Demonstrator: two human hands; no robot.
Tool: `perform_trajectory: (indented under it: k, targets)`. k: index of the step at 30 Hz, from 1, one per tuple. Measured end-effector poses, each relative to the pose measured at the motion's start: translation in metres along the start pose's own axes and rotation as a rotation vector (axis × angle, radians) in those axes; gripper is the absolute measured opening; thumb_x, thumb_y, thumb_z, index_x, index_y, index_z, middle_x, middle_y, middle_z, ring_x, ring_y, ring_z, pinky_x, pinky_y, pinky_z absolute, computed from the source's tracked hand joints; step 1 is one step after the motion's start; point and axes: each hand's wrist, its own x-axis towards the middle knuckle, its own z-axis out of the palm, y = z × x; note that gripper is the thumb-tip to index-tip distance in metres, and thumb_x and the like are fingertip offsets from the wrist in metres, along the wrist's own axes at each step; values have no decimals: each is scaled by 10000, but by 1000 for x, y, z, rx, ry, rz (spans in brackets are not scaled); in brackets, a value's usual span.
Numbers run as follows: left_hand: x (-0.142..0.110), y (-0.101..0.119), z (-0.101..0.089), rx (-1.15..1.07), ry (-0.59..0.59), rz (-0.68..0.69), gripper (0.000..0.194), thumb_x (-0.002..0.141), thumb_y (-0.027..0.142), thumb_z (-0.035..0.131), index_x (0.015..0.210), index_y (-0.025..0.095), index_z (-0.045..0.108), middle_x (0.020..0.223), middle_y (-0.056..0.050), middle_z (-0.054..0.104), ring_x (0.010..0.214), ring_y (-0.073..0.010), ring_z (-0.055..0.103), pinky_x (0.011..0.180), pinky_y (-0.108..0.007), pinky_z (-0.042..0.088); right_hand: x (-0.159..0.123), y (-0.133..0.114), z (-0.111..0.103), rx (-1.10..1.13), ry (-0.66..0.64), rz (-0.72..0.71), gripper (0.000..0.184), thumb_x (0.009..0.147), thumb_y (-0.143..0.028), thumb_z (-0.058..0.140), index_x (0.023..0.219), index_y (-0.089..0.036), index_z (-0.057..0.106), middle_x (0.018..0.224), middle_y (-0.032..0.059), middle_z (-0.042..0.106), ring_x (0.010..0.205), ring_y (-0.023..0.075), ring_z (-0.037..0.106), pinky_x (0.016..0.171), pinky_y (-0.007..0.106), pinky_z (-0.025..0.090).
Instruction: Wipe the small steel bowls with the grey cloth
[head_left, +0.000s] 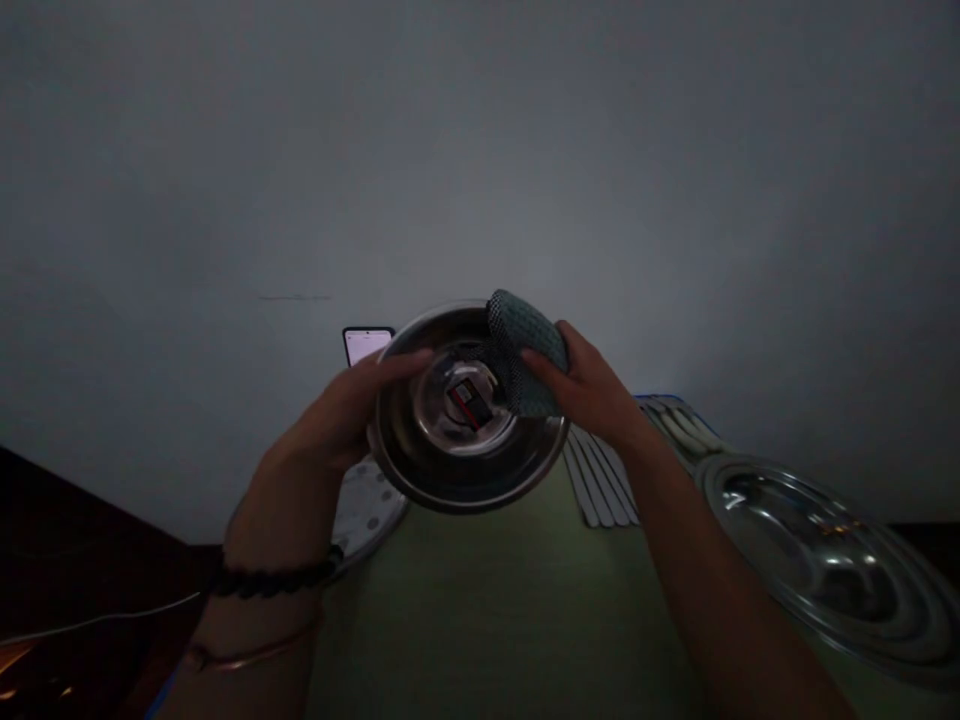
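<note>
A round stainless steel bowl [450, 490] is held up above the table, its inside tilted toward me, with a dark red-and-black label on its bottom. My left hand [360, 400] grips the bowl's left rim, thumb over the inside and fingers hidden behind. My right hand [589, 385] is closed on a folded grey-green cloth [529, 345], which lies over the bowl's upper right rim and reaches inside. The thumb presses on the cloth; the other fingers are mostly hidden.
A phone [367, 343] stands lit behind the bowl. Shiny steel plates [817, 560] lie at right, beside flat pale strips [604, 480]. A spotted round plate [367, 510] is partly hidden at left. The greenish tabletop [487, 610] meets a grey wall [480, 150].
</note>
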Motion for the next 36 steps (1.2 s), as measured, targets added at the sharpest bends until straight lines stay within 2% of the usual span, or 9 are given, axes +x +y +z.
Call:
perform_trajectory:
  k: [3,7,12,17,21,25,28,32,36]
  targets:
    - [1,-8,2,52,-83,-188,282,690,408,720,684,128,691,537,-53,668,382,-111,562,355,-189,441,-3,-4,-1,-168,102,-13,309,835,-488,544,760,-243,372,622,-44,446,574,131,426,545,276,307]
    - [6,-18,5,62,-81,-18,316,739,448,684,860,158,716,658,-61,716,546,-169,656,513,-251,536,-5,-1,14,-228,259,64,339,833,-534,525,760,-249,355,600,-53,413,538,129,388,554,287,268]
    - [12,-25,9,189,92,154,348,757,458,666,974,188,705,856,-57,739,887,-234,682,723,-290,553,-4,9,32,-43,282,215,340,841,-575,462,818,-256,346,685,-19,509,641,176,502,592,294,333]
    - [17,-29,29,40,462,288,292,766,458,657,974,253,663,905,9,709,948,-188,644,824,-283,530,-5,5,44,149,340,418,346,864,-595,354,838,-250,367,784,54,577,761,227,565,654,337,399]
    - [13,-28,44,-30,544,329,337,803,420,621,1106,276,592,1163,3,646,1149,-199,567,970,-312,473,-3,3,45,211,256,446,301,852,-547,387,845,-247,410,855,77,604,839,238,583,720,370,433]
    - [0,-11,43,-30,189,209,432,721,289,701,1135,290,581,1193,-14,652,1139,-249,584,855,-322,537,2,11,18,143,206,312,293,816,-527,448,845,-236,438,900,78,595,879,243,571,765,384,432]
    - [-7,1,29,-31,-2,119,350,717,279,675,1061,225,643,1003,-39,725,889,-237,673,658,-293,566,2,12,-6,101,208,173,301,839,-531,458,826,-231,442,839,42,565,815,210,546,738,364,427]
    - [-10,3,15,-8,-2,-2,246,684,312,710,864,145,714,675,-54,723,548,-159,644,501,-232,531,-4,0,-21,49,23,-39,295,870,-523,475,805,-241,419,688,-25,475,657,153,472,595,301,386]
    - [-12,4,18,-3,-63,-60,314,647,232,748,947,145,719,708,-57,738,547,-157,658,495,-221,530,-8,-14,-20,-29,4,-107,302,872,-514,491,766,-247,397,627,-46,428,589,130,428,547,283,344]
